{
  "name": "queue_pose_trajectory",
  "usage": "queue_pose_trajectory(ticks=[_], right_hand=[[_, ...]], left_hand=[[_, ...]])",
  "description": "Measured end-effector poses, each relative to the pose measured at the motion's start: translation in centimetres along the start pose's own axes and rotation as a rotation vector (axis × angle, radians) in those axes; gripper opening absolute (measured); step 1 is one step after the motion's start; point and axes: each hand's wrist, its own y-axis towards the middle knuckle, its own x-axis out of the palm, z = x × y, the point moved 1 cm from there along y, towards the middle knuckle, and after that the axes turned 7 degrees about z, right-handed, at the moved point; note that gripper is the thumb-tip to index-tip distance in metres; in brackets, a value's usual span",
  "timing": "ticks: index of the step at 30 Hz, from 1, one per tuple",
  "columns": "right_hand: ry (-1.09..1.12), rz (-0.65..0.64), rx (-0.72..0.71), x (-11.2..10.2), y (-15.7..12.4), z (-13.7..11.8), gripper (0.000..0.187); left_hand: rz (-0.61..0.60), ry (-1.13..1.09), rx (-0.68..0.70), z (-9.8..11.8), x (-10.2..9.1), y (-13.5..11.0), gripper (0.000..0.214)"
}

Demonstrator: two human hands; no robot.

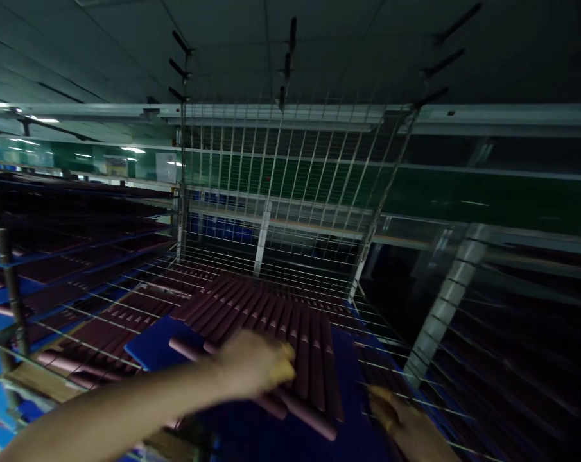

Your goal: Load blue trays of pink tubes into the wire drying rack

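My left hand (pixel 251 364) reaches over a blue board (pixel 174 340), its fingers curled and yellow covers on the fingertips. Motion blurs it, and what its fingers hold, if anything, is hidden. Dark reddish-brown rods (pixel 266 314) lie side by side in a row on the board. A loose rod (pixel 312 414) lies slanted across the front, partly under my left hand, with other rod ends beside it. My right hand (pixel 413 427), also with yellow finger covers, is by the board's right edge. Blur and shadow hide whether it touches the board.
The board rests on a wire rack shelf (pixel 381 369), with an upright wire grid (pixel 280 173) behind. More loaded racks stand at the left (pixel 78 256) and right, beyond a pale post (pixel 447 305). Dark prongs (pixel 290 64) stick out above.
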Motion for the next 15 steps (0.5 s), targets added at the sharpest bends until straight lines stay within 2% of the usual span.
queue_pose_trajectory(ticks=[2,3,5,7,10,13,15], right_hand=[[-0.006,0.022,0.020,0.4,0.5,0.1,0.045],[-0.012,0.033,0.027,0.5,0.8,0.1,0.043],[-0.033,0.055,0.030,0.9,1.4,-0.1,0.038],[-0.075,0.076,0.028,1.3,2.0,-0.4,0.031],[-0.159,0.082,0.025,1.9,2.9,-1.1,0.026],[-0.192,0.119,0.071,2.4,3.7,-1.3,0.024],[-0.194,0.133,0.103,2.7,4.2,-1.0,0.030]], left_hand=[[0.064,0.045,-0.419,-8.2,-3.0,-0.5,0.036],[0.062,0.073,-0.531,-12.1,-3.8,-1.1,0.036],[0.011,0.082,-0.667,-18.6,-4.1,-2.3,0.036],[-0.026,0.066,-0.722,-22.8,-2.9,-3.2,0.035],[-0.050,0.055,-0.734,-25.3,-0.1,-3.4,0.039],[-0.082,0.071,-0.733,-26.1,2.1,-2.9,0.046],[-0.106,0.076,-0.728,-26.4,3.0,-2.7,0.047]])
